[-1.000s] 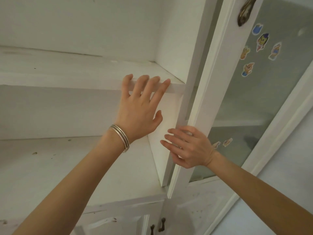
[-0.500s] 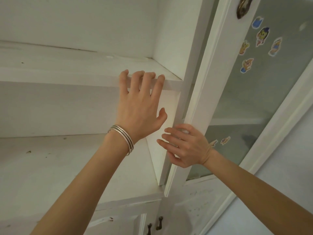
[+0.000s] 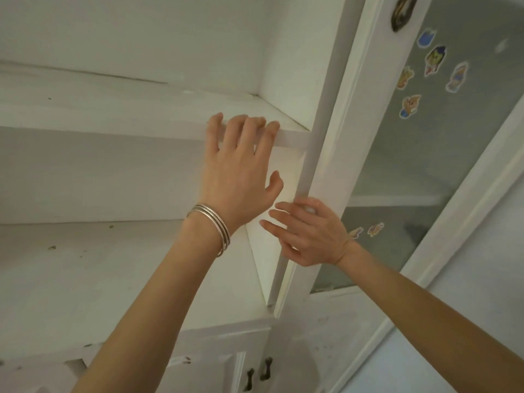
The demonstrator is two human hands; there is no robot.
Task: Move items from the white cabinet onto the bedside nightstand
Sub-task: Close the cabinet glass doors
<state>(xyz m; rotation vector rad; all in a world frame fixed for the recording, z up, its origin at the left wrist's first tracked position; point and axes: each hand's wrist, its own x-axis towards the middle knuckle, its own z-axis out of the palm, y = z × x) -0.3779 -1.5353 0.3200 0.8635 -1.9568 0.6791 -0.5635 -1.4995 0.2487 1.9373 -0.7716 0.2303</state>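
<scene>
I look up into the white cabinet (image 3: 289, 49). Its upper shelf (image 3: 127, 114) and lower shelf (image 3: 85, 279) show bare white boards with small dark specks; no items are visible on them. My left hand (image 3: 241, 171), with silver bangles at the wrist, reaches up with fingers spread and their tips curled over the front edge of the upper shelf. My right hand (image 3: 309, 234) lies flat, fingers apart, against the inner edge of the open glass door (image 3: 354, 137). Neither hand holds anything. The nightstand is out of view.
The door's frosted pane (image 3: 439, 154) carries several cartoon stickers, and a dark metal handle (image 3: 401, 14) sits near its top. Below the shelves are lower cabinet doors with two dark pulls (image 3: 258, 374). A pale wall (image 3: 482, 279) lies to the right.
My left fingertips have curled further over the upper shelf's edge. My right hand has slid slightly left along the door's edge, and the door has swung a little toward the cabinet.
</scene>
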